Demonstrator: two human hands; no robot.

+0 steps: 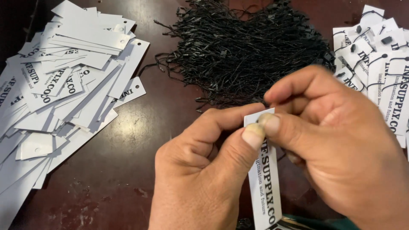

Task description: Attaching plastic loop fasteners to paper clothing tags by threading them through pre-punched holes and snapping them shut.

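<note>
Pinched between both thumbs and forefingers: white paper tag (264,187), top end held by left hand (204,170) and right hand (332,145), near table's (128,170) front edge. Risk: tag creasing under tight pinch. Black string heap (247,47) at far edge; loose tags (64,85) left, strung tags (379,55) right, none obstructing

— What's worn on the left hand (200,170) and right hand (328,145)?
— Nothing: no gloves, rings or sleeves showing
— Nails?
— Short; both thumbnails look dull and worn, slightly yellowed at the tips
</note>
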